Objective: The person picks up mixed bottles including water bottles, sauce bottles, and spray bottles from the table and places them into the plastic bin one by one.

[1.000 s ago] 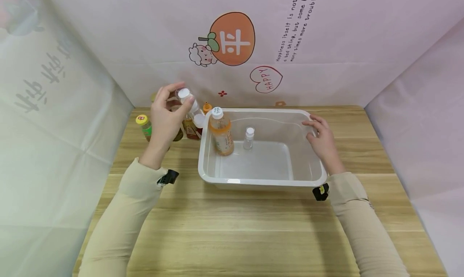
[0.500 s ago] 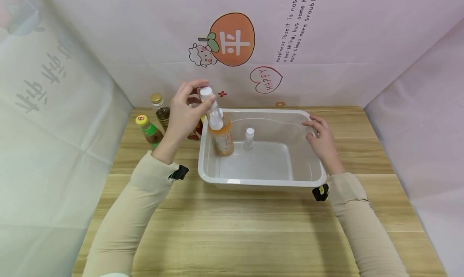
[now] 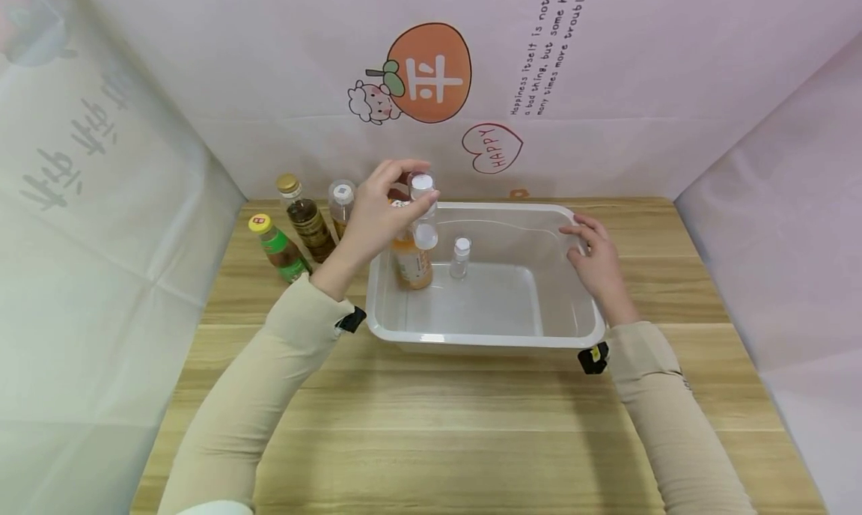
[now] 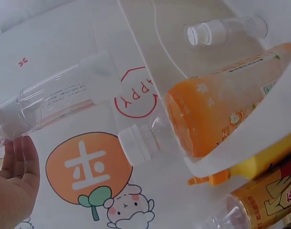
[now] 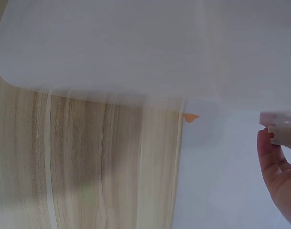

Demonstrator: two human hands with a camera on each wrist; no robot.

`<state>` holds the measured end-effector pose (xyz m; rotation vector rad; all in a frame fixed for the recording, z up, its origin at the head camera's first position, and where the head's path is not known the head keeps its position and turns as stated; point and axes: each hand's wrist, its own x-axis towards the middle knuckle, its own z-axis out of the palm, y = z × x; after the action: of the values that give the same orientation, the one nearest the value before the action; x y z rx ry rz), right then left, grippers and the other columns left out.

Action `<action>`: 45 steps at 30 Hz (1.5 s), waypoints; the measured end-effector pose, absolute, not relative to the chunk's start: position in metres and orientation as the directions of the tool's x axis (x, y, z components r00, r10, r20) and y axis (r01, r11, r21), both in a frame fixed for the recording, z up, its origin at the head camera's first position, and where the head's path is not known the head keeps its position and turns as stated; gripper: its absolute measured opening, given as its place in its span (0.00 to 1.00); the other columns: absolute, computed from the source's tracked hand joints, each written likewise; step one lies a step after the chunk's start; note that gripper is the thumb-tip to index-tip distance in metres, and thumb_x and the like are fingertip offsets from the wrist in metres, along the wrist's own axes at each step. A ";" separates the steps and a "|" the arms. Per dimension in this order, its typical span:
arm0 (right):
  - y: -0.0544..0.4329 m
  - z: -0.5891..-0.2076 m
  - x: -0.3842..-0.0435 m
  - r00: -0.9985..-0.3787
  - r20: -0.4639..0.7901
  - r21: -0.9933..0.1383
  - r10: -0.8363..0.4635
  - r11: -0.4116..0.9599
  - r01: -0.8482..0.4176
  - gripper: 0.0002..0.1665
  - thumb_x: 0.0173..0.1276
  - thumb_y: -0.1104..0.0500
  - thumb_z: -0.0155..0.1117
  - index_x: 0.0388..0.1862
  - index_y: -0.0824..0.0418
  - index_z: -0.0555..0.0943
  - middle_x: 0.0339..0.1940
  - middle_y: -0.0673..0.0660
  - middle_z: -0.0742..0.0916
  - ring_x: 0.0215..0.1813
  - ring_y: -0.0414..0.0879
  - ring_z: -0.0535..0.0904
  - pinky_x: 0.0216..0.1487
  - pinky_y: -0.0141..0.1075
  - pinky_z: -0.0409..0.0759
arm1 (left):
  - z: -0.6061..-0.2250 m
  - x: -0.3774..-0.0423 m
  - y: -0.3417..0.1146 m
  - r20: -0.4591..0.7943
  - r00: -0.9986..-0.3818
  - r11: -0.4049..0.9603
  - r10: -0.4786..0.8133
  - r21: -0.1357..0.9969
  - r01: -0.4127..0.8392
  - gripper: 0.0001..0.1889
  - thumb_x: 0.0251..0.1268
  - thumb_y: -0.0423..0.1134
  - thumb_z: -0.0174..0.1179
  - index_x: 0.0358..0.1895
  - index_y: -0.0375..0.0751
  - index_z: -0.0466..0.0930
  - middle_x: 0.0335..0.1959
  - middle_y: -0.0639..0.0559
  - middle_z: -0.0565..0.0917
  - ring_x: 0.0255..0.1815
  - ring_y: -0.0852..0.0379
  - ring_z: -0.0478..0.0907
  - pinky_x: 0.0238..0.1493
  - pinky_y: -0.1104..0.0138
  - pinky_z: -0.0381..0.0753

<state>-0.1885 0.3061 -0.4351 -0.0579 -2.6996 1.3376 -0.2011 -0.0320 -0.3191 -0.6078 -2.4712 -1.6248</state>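
Note:
My left hand [image 3: 373, 214] pinches a clear cylindrical bottle [image 3: 426, 227] by its capped top, holding it upright over the back left part of a white plastic tub [image 3: 485, 341]. In the left wrist view that bottle [image 4: 64, 98] shows a see-through body with fine print. Just beside it, an orange-tinted drink bottle [image 3: 414, 264] stands inside the tub, its cap partly covered by my hand. A small clear bottle with a white top [image 3: 461, 259] stands nearer the tub's middle. At the right rim, my right hand [image 3: 599, 264] grips the tub's edge between thumb and fingers.
Left of the tub stand a green-labelled jar with a yellow lid [image 3: 281, 251], a dark bottle with a gold cap [image 3: 308, 223] and a clear-topped bottle [image 3: 342, 200]. A yellow bottle [image 4: 269, 157] shows beside the tub in the left wrist view. Printed sheeting [image 3: 303, 73] walls the wooden table.
My left hand has carried the clear bottle rightward, from left of the tub to over its inside. The bottles behind that hand have come into sight. My right hand stays at the rim.

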 end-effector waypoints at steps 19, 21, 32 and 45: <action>0.305 -0.433 -0.187 -0.989 0.108 -0.801 0.099 0.599 -0.028 0.21 0.60 0.76 0.50 0.53 0.74 0.76 0.71 0.66 0.67 0.72 0.64 0.60 0.66 0.58 0.65 | -0.329 -0.211 -0.003 0.213 -0.912 0.401 0.351 0.846 0.352 0.22 0.61 0.40 0.64 0.58 0.41 0.75 0.52 0.46 0.76 0.44 0.52 0.76 0.48 0.67 0.79; 0.305 -0.433 -0.187 -0.989 0.107 -0.802 0.100 0.597 -0.026 0.21 0.60 0.76 0.50 0.53 0.74 0.76 0.71 0.65 0.67 0.72 0.64 0.60 0.66 0.58 0.65 | -0.331 -0.211 -0.001 0.193 -0.913 0.411 0.359 0.846 0.340 0.22 0.62 0.41 0.63 0.59 0.42 0.75 0.52 0.47 0.76 0.45 0.53 0.76 0.48 0.67 0.79; 0.304 -0.434 -0.188 -0.989 0.096 -0.804 0.110 0.595 -0.012 0.22 0.60 0.75 0.49 0.54 0.73 0.76 0.72 0.64 0.67 0.72 0.63 0.61 0.67 0.57 0.66 | -0.344 -0.215 0.010 0.122 -0.915 0.461 0.385 0.834 0.305 0.22 0.63 0.40 0.63 0.60 0.41 0.74 0.56 0.45 0.76 0.53 0.52 0.76 0.54 0.68 0.80; 0.306 -0.435 -0.189 -0.991 0.089 -0.810 0.102 0.586 -0.012 0.22 0.61 0.74 0.49 0.55 0.73 0.76 0.72 0.64 0.66 0.72 0.63 0.60 0.67 0.58 0.65 | -0.359 -0.220 0.017 0.023 -0.913 0.540 0.408 0.800 0.262 0.22 0.63 0.38 0.62 0.60 0.41 0.73 0.56 0.45 0.76 0.55 0.51 0.76 0.55 0.66 0.80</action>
<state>-0.1885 0.3062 -0.4355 -0.0766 -2.6834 1.3730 -0.2204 0.0168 -0.3595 -0.6367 -2.8999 -1.4595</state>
